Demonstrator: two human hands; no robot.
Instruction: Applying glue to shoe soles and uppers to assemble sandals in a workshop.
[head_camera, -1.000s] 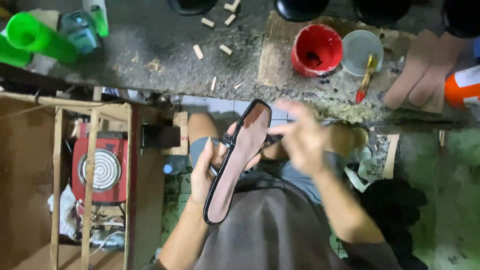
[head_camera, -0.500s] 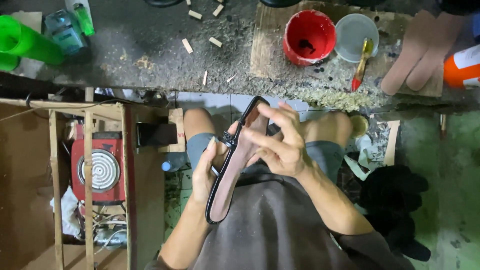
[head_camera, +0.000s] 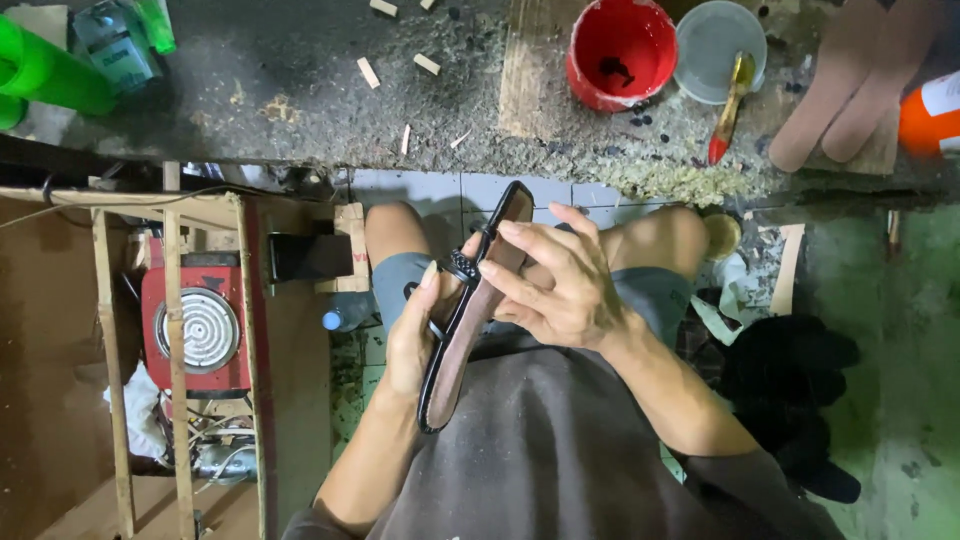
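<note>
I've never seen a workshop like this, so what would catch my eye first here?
Most likely the long dark sandal sole held over the person's lap, gripped by the left hand while the right hand presses its fingers on it. Next, the bright red tub on the gritty workbench above, and the red hotplate at left.

The red tub (head_camera: 620, 50) sits on the rough workbench (head_camera: 300, 90). Just right of the tub stands a grey cup (head_camera: 712, 40) holding a brush (head_camera: 730, 100). Far left lie 2 green bottles (head_camera: 50, 70). Below-left sits a red hotplate (head_camera: 192, 325).
</note>
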